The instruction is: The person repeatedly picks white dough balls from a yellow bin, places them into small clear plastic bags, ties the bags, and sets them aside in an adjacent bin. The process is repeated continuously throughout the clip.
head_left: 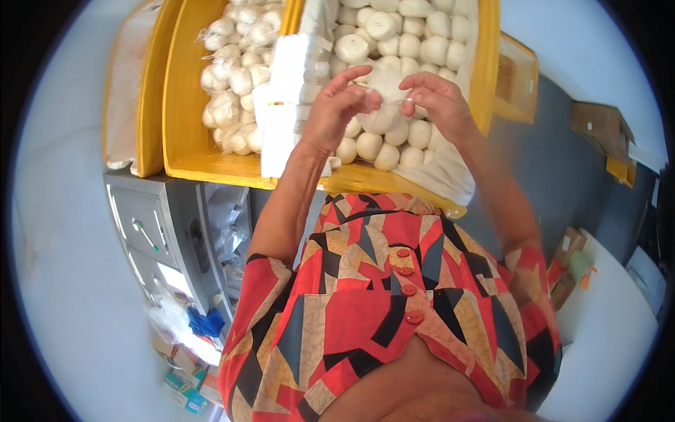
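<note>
My left hand [337,105] and my right hand [439,105] are raised over a yellow crate [481,70] of round white pieces [380,148], lined with pale cloth. Each hand has its fingertips closed on a thin translucent bag [387,81], which hangs between them. The bag is too filmy for me to tell clearly whether anything is inside it. Just left of my left hand, white strips [285,126] lie along the crate's divide.
A second yellow crate [183,105] holds bagged white pieces [232,77]; another crate [130,84] is at far left. A grey metal cabinet [144,225] is below. Cardboard boxes [590,123] are at right, with a small yellow bin [513,74] beside the main crate.
</note>
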`<state>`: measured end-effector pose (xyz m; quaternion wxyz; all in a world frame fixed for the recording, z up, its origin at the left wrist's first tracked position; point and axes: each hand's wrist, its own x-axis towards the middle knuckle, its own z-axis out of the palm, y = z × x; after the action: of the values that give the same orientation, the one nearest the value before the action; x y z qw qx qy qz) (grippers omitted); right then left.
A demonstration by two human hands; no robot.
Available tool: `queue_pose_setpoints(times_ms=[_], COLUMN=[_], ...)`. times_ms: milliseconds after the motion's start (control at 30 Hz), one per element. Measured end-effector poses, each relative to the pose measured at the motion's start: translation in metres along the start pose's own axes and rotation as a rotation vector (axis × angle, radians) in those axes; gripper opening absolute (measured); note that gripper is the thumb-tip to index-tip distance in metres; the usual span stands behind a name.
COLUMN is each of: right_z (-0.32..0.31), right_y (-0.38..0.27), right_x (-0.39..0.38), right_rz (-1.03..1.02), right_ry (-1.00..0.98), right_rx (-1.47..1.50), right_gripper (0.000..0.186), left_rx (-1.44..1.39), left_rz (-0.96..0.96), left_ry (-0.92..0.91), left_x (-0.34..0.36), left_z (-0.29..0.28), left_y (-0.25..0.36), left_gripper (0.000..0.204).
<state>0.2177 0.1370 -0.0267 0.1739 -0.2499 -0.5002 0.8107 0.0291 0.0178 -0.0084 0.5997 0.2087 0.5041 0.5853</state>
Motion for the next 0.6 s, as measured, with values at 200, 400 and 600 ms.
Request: queue_pose_setpoints(times_ms=[200,400,600], right_z=[0.025,0.031,0.051], right_y=[0.000,0.029,0.018], right_x=[-0.001,-0.019,-0.026], right_rz=[0.246,0.421,0.434], right_ry=[-0.090,0.044,0.048], right_rx=[0.041,0.320,0.298], right_gripper=[0.057,0.064,0.055], left_rx=[0.236,0.401,0.775], left_rz=[-0.040,-0.118,0.053], left_ry=[-0.016,0.017,0.028], left_x=[-0.014,-0.028,-0.037], left_z=[0.002,0.011,0.010], left_y=[-0.003,-0.018,-0.009], left_gripper=[0.066,0.060,0.044])
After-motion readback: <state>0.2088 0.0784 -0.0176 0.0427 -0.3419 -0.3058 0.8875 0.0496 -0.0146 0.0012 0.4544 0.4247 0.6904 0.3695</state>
